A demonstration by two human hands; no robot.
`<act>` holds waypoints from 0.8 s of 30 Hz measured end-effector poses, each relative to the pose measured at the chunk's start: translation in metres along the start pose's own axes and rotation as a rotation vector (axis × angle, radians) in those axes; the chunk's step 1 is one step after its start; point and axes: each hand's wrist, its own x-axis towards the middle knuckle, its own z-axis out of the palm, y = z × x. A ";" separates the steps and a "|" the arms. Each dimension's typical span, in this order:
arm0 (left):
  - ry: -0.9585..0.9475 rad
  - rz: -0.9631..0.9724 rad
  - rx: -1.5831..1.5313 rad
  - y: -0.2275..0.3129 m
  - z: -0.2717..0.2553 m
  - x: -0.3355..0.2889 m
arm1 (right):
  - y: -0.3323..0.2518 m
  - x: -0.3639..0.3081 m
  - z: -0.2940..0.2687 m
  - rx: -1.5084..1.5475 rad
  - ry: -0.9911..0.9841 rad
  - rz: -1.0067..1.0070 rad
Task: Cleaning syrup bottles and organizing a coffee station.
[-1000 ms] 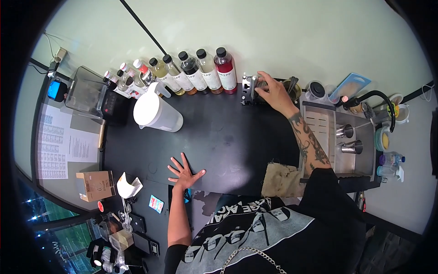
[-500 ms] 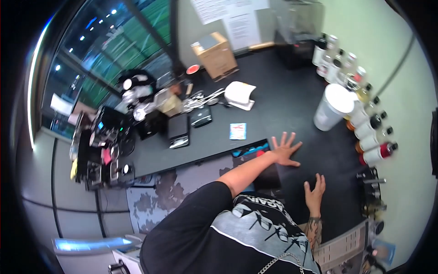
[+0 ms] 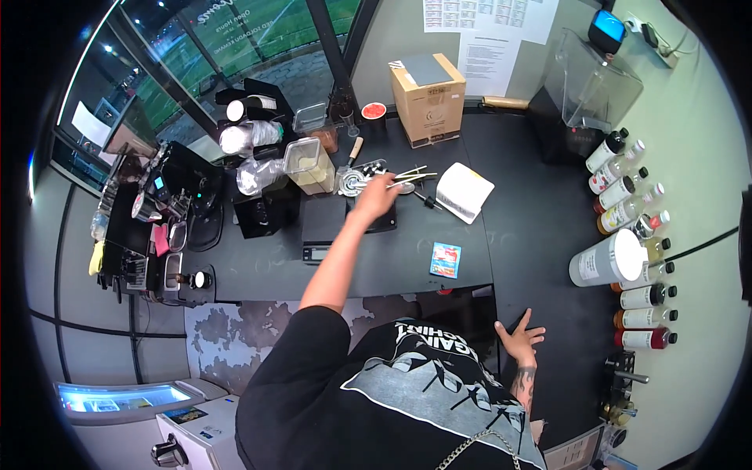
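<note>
My left hand (image 3: 376,197) reaches far out over a cluster of metal bar tools on the dark counter. Its fingers look bunched together and curled down among the tools; what they hold is hidden. Just left of it lies a cocktail strainer (image 3: 352,183), and thin long-handled tools (image 3: 413,175) stick out to its right. Beneath my forearm sits a black digital scale (image 3: 319,227). Over the right part of the counter, my right hand (image 3: 521,342) is open, fingers spread, holding nothing.
A blue and red sachet (image 3: 446,260) and a folded white card (image 3: 464,193) lie right of my left hand. A large white-lidded tub (image 3: 607,258) stands before a row of bottles (image 3: 648,296). A cardboard box (image 3: 428,102) and a container of pale powder (image 3: 309,166) stand farther back.
My left hand has left the counter near the front edge and moved left and away to the bar tools. My right hand stays low over the counter. The view has shifted.
</note>
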 end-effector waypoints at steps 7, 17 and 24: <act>0.000 -0.042 0.351 -0.064 -0.037 0.065 | -0.012 0.022 0.029 -0.150 0.140 0.277; -0.384 0.112 0.756 -0.088 -0.047 0.111 | -0.016 0.023 0.027 -0.086 0.134 0.258; -0.166 0.321 0.623 -0.086 -0.077 0.106 | -0.022 0.021 0.023 -0.104 0.113 0.280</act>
